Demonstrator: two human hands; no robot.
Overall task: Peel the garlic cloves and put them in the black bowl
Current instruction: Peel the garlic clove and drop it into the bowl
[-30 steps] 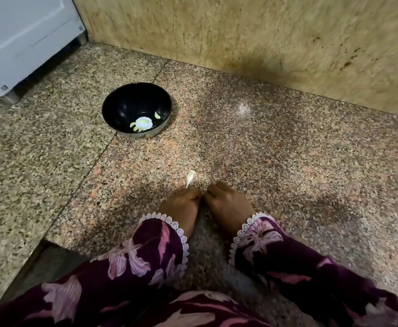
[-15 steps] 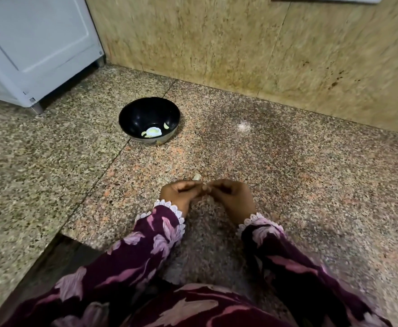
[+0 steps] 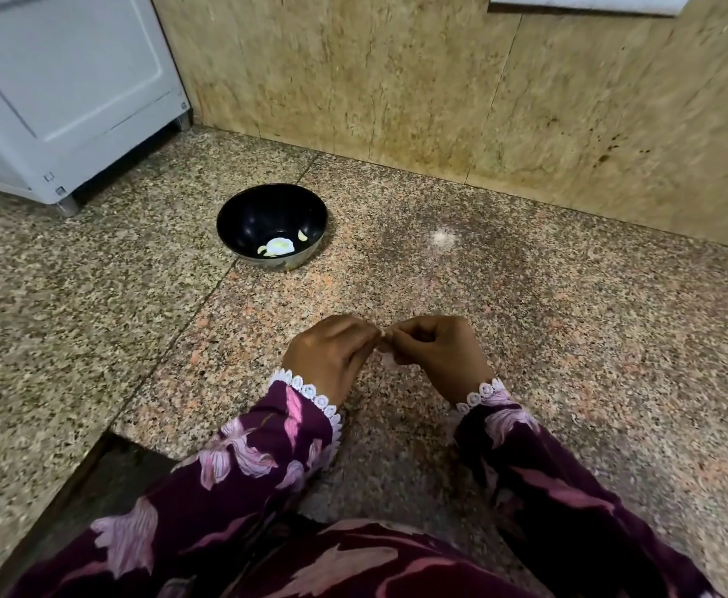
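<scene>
We note both hands have lifted off the granite counter (image 3: 526,321): left hand (image 3: 330,353) and right hand (image 3: 435,351) pinch the garlic clove (image 3: 383,338) between them. Peeling continues; black bowl (image 3: 241,217) sits beyond, well apart.

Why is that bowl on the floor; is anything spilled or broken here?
Nothing stands out. The black bowl sits upright on the granite surface, a few garlic pieces inside, nothing spilled. Both hands pinch something small and pale.

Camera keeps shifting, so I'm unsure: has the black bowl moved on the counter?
No. The black bowl sits just right of the counter seam, as before.
</scene>
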